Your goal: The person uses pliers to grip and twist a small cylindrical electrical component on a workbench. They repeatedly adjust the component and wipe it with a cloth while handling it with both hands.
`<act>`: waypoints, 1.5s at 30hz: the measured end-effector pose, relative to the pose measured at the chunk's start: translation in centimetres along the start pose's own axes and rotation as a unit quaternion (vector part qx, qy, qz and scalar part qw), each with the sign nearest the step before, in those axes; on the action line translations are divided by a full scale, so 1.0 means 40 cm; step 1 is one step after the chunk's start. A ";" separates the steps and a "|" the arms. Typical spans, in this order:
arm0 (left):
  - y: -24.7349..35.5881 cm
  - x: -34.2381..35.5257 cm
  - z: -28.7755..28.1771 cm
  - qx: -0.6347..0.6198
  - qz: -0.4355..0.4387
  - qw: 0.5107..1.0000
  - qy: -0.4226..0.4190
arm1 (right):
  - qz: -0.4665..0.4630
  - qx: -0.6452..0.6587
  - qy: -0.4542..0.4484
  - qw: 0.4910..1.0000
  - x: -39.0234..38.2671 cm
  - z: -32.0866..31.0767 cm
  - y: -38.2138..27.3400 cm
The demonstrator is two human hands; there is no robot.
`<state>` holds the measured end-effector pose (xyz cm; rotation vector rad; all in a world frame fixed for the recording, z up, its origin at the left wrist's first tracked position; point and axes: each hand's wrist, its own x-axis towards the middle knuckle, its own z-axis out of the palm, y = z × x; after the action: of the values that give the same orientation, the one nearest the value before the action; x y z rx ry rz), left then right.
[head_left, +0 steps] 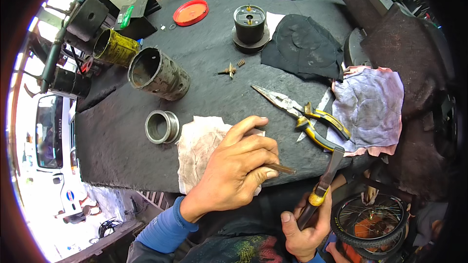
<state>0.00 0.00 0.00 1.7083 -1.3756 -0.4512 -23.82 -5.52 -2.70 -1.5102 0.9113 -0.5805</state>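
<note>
My left hand [239,165] is closed in a pinch on a thin dark rod [282,168], its index finger stretched forward. Beneath that hand lies a stained pinkish rag [197,148] at the near table edge. In my right hand [309,229] is a flat-bladed scraper [332,168], gripped by its dark handle below a yellow collar, blade pointing up and away. Just beyond the blade rest long-nose pliers [312,124] with yellow and black handles, jaws slightly apart, over a thin metal strip [323,100]. A grooved metal ring [162,127] sits left of the rag.
Farther back stand a grimy metal cylinder [165,78], a yellow cylinder [119,48] and a black round housing [249,27]. A small brass fitting [229,70], red lid [190,12], black cloth [307,48] and lilac cloth [368,107] lie about. A bicycle wheel [341,219] is at lower right.
</note>
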 end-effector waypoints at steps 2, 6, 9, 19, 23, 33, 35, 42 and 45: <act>0.005 0.001 0.006 0.002 0.010 1.000 0.003 | -0.059 -0.044 -0.019 0.997 0.003 0.015 0.018; -0.004 0.001 -0.013 0.008 0.006 1.000 0.000 | -0.093 -0.116 -0.045 0.988 0.025 0.036 -0.012; -0.005 0.003 -0.007 -0.001 0.010 1.000 -0.002 | -0.074 0.012 0.063 0.995 -0.002 -0.012 -0.011; -0.002 0.005 -0.013 0.005 0.007 1.000 -0.010 | -0.074 -0.070 0.057 0.993 -0.009 0.005 -0.028; 0.000 -0.002 -0.013 0.000 -0.005 1.000 0.002 | -0.077 -0.060 0.087 0.991 0.033 -0.020 -0.040; 0.001 0.002 -0.014 0.009 -0.004 1.000 -0.016 | -0.163 -0.085 0.007 0.983 0.049 0.042 -0.010; -0.001 0.000 -0.012 0.003 -0.009 1.000 -0.005 | -0.153 -0.166 -0.048 0.973 0.060 0.037 -0.039; -0.002 -0.006 -0.010 0.010 0.002 1.000 0.007 | -0.235 0.376 -0.074 0.893 0.086 -0.077 -0.015; -0.008 0.001 -0.005 0.016 0.006 1.000 -0.006 | -0.096 -0.151 -0.064 0.982 0.048 0.003 -0.083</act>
<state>0.37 0.05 -0.13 1.7241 -1.4083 -0.4368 -21.94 -7.09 0.26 -1.9019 0.7826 -0.4913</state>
